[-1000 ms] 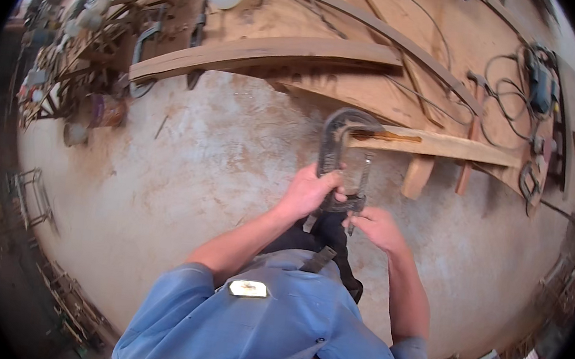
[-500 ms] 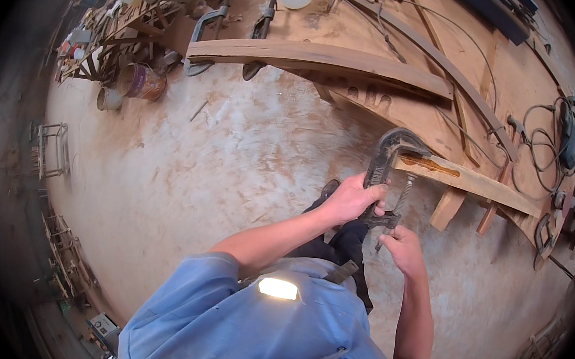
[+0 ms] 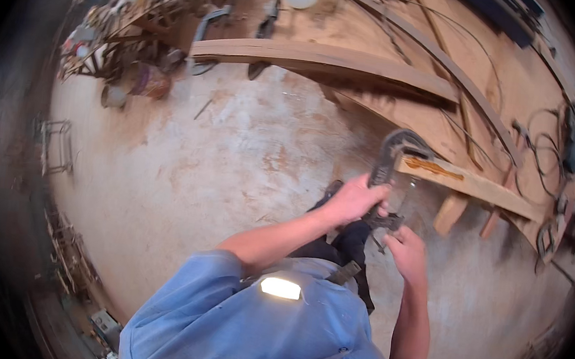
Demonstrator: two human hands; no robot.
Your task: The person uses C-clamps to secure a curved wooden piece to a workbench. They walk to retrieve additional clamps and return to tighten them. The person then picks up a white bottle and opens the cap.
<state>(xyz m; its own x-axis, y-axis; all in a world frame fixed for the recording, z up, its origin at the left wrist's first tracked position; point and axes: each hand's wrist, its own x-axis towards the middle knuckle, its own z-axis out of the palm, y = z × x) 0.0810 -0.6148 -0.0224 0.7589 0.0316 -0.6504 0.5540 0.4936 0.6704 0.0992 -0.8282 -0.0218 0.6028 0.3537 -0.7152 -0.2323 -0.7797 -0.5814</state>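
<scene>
A dark metal C-clamp stands at the near edge of the workbench. Its upper jaw curves over the end of a short wooden board, which has a dark brown streak along its face. My left hand is wrapped around the clamp's frame. Lower down, my right hand is closed by the bottom end of the screw, fingers pinched at its turning handle. The screw is blurred, so whether its tip touches the board cannot be made out.
A long curved wooden beam lies along the bench edge, with two more clamps at its left end. Cables and a corded power tool are on the right. Buckets and piled wood stand at the far left.
The whole view has shifted slightly. My right hand has turned a little at the screw's lower end, while my left hand keeps its hold on the clamp frame.
</scene>
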